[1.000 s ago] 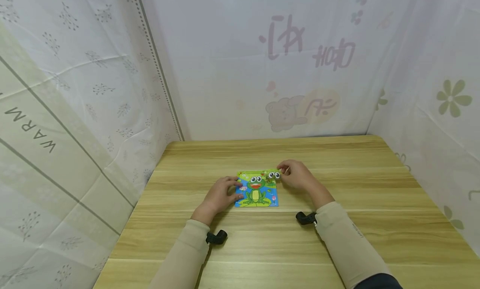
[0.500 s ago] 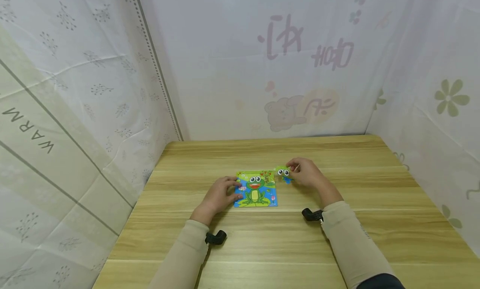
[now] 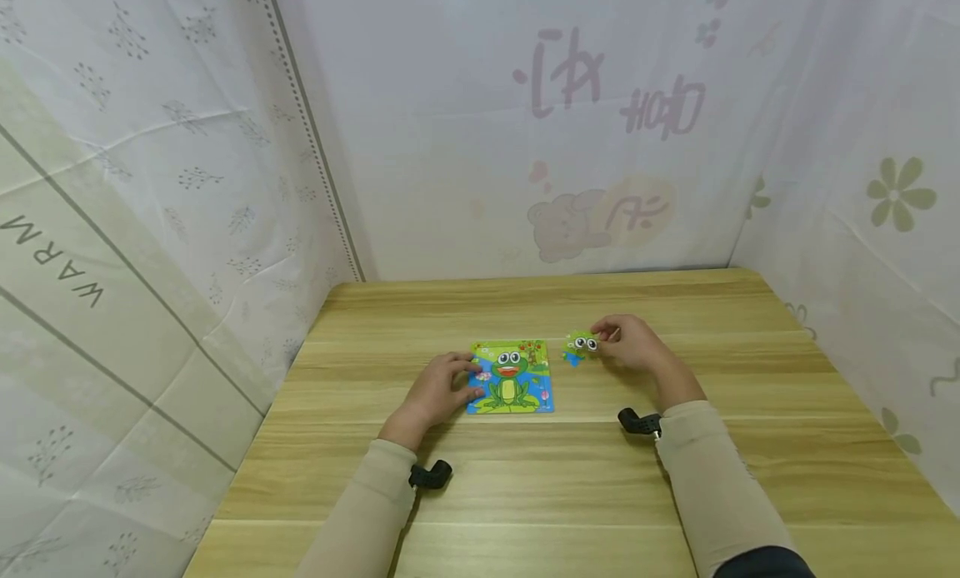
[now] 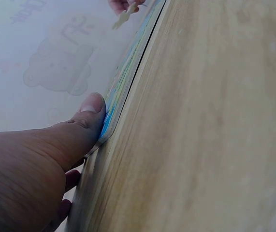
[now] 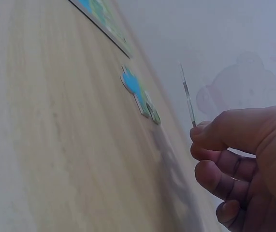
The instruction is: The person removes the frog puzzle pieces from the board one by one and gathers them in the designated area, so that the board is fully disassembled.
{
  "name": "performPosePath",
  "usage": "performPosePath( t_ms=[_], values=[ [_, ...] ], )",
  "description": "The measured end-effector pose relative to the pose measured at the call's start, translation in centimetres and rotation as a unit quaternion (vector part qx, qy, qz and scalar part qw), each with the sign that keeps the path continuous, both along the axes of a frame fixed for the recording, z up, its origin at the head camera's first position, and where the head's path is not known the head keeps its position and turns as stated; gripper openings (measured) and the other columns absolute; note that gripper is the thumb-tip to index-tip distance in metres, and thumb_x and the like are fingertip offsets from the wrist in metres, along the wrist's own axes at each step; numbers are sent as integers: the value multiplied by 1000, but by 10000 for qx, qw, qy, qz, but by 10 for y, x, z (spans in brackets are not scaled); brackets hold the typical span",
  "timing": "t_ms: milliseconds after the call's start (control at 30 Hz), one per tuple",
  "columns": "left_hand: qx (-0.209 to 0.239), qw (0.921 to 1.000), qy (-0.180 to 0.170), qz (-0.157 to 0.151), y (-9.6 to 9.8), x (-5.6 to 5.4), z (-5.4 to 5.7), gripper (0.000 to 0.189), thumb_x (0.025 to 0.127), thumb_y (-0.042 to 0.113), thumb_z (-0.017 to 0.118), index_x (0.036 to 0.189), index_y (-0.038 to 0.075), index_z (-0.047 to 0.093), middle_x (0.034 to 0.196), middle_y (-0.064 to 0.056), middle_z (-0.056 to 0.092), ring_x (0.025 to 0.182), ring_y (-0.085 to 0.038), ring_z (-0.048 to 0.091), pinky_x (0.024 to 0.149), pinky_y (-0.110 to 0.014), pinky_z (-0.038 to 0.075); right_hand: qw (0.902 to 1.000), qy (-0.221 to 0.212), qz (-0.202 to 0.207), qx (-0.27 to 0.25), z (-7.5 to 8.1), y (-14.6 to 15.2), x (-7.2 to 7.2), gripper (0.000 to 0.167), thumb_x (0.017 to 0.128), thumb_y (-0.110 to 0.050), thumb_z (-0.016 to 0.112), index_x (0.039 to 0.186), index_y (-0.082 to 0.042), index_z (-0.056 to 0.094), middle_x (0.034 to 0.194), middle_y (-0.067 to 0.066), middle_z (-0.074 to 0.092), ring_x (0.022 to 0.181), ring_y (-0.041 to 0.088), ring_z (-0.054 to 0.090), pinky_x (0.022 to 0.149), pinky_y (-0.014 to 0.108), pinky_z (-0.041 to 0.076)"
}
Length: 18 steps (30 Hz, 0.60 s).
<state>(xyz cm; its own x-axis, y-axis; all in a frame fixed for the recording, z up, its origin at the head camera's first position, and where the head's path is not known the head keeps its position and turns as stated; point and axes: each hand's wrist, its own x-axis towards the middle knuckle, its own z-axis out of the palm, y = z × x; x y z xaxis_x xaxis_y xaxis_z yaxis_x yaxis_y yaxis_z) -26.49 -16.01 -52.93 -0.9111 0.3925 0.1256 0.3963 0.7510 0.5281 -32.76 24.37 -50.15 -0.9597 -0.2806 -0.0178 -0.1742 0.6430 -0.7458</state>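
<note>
Change noted: the right hand (image 3: 632,342) has carried a thin green jigsaw piece printed with two cartoon eyes (image 3: 586,343) rightward, off the upper-right corner of a square blue-and-green frog-picture board (image 3: 510,382). The piece is pinched between thumb and finger, apart from the board, near a flat blue-and-green jigsaw piece (image 5: 137,91) lying on the wood-grain table (image 3: 517,486). The left hand (image 3: 435,391), fingers apart, touches the board's left edge. Judgement: held piece unseated; board steadied, corner uncovered.
</note>
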Motion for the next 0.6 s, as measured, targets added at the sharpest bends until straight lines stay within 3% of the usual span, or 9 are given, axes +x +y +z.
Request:
performPosePath(
  t_ms=[200,600],
  values=[
    [-19,10000,21,-8,0,0,-1,44,94,39,79,132,20,72,154,-4,53,144,-34,45,118,-51,40,9999,-128,-50,-18,-1,13,2,26,97,-5,68,122,-1,70,104,10,64,87,24,60,67,32,55],
    [-62,10000,21,-50,-1,-1,0,45,94,41,78,133,20,72,155,-4,52,144,-34,46,117,-51,40,9996,-105,56,246,4,29,9,24,99,-2,66,122,4,70,103,13,65,92,25,58,75,34,50]
  ],
)
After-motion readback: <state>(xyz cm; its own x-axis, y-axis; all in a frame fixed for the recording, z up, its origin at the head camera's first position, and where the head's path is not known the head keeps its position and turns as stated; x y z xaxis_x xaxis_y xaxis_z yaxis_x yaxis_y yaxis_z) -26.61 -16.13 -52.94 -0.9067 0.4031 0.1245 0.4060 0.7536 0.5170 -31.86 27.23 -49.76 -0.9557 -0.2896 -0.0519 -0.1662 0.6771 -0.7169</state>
